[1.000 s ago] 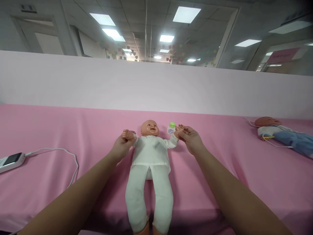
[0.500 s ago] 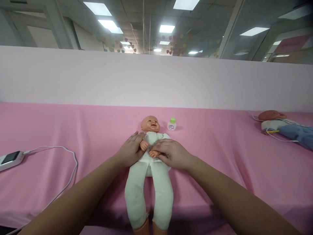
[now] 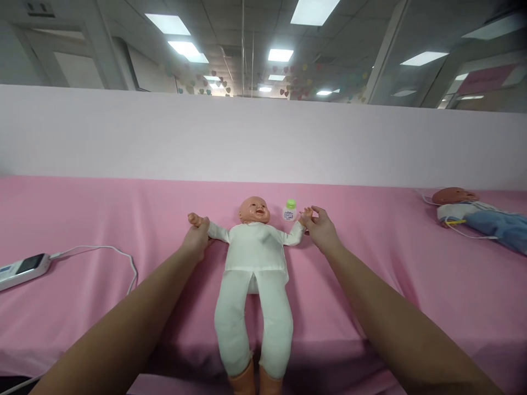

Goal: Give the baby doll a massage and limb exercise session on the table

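A bottle by the doll bears seemingly illegible print.

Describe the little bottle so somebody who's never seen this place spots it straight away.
On the pink cloth, find the white-clothed doll lying with its arms spread. Between its head and the person's right hand stands the whitish bottle. Its bright green cap sets it apart from the white clothes and pink cloth around it.
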`<state>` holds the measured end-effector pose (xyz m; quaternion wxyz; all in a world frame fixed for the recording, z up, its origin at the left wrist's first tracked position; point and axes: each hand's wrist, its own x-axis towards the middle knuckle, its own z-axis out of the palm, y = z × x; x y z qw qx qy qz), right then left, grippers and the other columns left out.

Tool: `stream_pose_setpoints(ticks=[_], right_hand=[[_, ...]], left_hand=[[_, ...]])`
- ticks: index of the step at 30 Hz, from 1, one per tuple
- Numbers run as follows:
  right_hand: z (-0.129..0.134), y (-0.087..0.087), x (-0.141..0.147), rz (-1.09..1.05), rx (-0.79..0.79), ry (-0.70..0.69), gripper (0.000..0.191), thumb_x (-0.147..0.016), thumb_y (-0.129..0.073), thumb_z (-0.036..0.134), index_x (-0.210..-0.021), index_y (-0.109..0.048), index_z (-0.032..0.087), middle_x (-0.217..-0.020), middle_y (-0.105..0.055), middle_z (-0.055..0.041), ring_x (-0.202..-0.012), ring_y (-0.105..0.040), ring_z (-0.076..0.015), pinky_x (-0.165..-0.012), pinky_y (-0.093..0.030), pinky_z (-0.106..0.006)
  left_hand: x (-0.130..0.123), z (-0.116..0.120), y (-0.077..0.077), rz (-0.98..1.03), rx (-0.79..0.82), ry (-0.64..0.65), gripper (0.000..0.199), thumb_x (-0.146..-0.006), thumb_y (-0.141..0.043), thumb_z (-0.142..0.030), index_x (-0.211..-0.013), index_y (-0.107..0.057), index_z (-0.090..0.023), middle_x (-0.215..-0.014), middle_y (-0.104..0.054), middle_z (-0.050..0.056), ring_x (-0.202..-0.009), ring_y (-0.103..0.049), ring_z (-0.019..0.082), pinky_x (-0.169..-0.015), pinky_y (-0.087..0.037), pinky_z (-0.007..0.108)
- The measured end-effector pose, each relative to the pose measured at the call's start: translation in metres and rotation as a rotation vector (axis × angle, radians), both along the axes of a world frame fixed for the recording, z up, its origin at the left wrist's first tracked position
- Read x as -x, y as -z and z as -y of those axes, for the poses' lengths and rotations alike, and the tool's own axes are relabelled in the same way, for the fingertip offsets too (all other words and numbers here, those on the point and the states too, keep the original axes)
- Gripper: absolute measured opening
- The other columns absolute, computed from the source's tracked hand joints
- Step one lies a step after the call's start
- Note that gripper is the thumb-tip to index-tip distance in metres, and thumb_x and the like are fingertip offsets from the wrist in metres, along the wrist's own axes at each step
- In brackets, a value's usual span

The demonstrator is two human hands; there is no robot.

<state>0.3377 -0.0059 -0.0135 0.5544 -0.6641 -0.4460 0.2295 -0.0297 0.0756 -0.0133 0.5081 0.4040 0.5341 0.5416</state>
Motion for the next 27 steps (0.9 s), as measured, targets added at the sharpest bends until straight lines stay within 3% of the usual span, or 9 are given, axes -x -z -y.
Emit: stream_pose_setpoints(ticks=[2,5,8,11,15,17,20,24,27], right_hand=[[-0.006,0.008,-0.01,-0.033,0.136,0.013,0.085,-0.085,-0.071,0.055,-0.155,-0.035,0.023,-0.133,-0.068,-0.0153,-0.091,-0.074,-0.0245,-0.066,-0.063,-0.033],[-0.008,0.016,-0.019,0.032,0.281,-0.014,0.09,-0.082,-0.073,0.056,-0.155,-0.036,0.02,-0.125,-0.07,-0.0173,-0.073,-0.071,-0.0225,-0.058,-0.059,-0.033],[-0.006,0.017,-0.023,0.116,0.324,-0.036,0.087,-0.084,-0.071,0.057,-0.154,-0.037,0.018,-0.111,-0.075,-0.0147,-0.065,-0.069,-0.0216,-0.058,-0.056,-0.034],[-0.005,0.016,-0.021,0.162,0.33,-0.03,0.09,-0.085,-0.069,0.057,-0.157,-0.033,0.018,-0.118,-0.073,-0.016,-0.069,-0.071,-0.0229,-0.064,-0.057,-0.035],[-0.004,0.012,-0.008,0.243,0.214,0.013,0.091,-0.085,-0.068,0.055,-0.16,-0.028,0.021,-0.141,-0.063,-0.0168,-0.099,-0.073,-0.028,-0.073,-0.057,-0.034],[-0.001,0.006,0.002,0.295,0.131,0.035,0.091,-0.086,-0.068,0.054,-0.16,-0.028,0.022,-0.139,-0.065,-0.0155,-0.109,-0.07,-0.0294,-0.078,-0.057,-0.035],[0.009,-0.004,0.02,0.339,0.018,0.018,0.085,-0.086,-0.069,0.05,-0.159,-0.033,0.023,-0.127,-0.071,-0.0112,-0.101,-0.072,-0.0274,-0.082,-0.058,-0.038],[0.026,-0.016,0.043,0.426,-0.117,-0.204,0.058,-0.085,-0.073,0.04,-0.141,-0.057,0.031,-0.115,-0.076,-0.003,-0.085,-0.071,-0.0213,-0.08,-0.058,-0.037],[0.035,-0.023,0.054,0.579,-0.183,-0.439,0.043,-0.086,-0.074,0.032,-0.128,-0.069,0.033,-0.114,-0.077,-0.0014,-0.092,-0.07,-0.0226,-0.083,-0.056,-0.037]], left_hand=[[0.002,-0.005,0.0,0.068,0.086,-0.02,0.03,-0.094,-0.063,-0.037,-0.116,-0.06,-0.016,-0.123,-0.069,0.019,-0.122,-0.067,0.032,-0.094,-0.061,0.038],[0.003,-0.009,0.0,0.088,0.108,-0.013,0.028,-0.093,-0.061,-0.027,-0.118,-0.059,-0.014,-0.125,-0.068,0.02,-0.12,-0.069,0.03,-0.092,-0.062,0.036],[0.004,-0.01,0.001,0.072,0.095,-0.013,0.026,-0.093,-0.061,-0.026,-0.117,-0.059,-0.016,-0.126,-0.068,0.019,-0.118,-0.069,0.029,-0.089,-0.062,0.036],[0.005,-0.008,0.004,0.021,0.057,-0.005,0.026,-0.091,-0.066,-0.031,-0.113,-0.061,-0.018,-0.121,-0.07,0.016,-0.111,-0.071,0.029,-0.087,-0.061,0.036],[0.005,0.004,0.002,-0.35,-0.128,0.027,0.034,-0.088,-0.069,-0.045,-0.111,-0.063,-0.021,-0.109,-0.074,0.012,-0.1,-0.073,0.031,-0.08,-0.058,0.038],[0.001,0.014,-0.001,-0.503,-0.238,0.051,0.035,-0.089,-0.066,-0.048,-0.113,-0.063,-0.023,-0.107,-0.075,0.01,-0.099,-0.072,0.03,-0.08,-0.056,0.037],[-0.008,0.03,-0.009,-0.629,-0.362,0.115,0.029,-0.091,-0.062,-0.046,-0.111,-0.064,-0.025,-0.106,-0.075,0.006,-0.097,-0.071,0.026,-0.08,-0.054,0.035],[-0.018,0.046,-0.016,-0.793,-0.506,0.26,0.034,-0.089,-0.062,-0.041,-0.121,-0.066,-0.03,-0.114,-0.075,0.002,-0.097,-0.07,0.024,-0.081,-0.053,0.034],[-0.022,0.05,-0.019,-0.911,-0.612,0.359,0.04,-0.087,-0.065,-0.041,-0.124,-0.069,-0.029,-0.12,-0.072,0.004,-0.103,-0.068,0.025,-0.088,-0.052,0.036]])
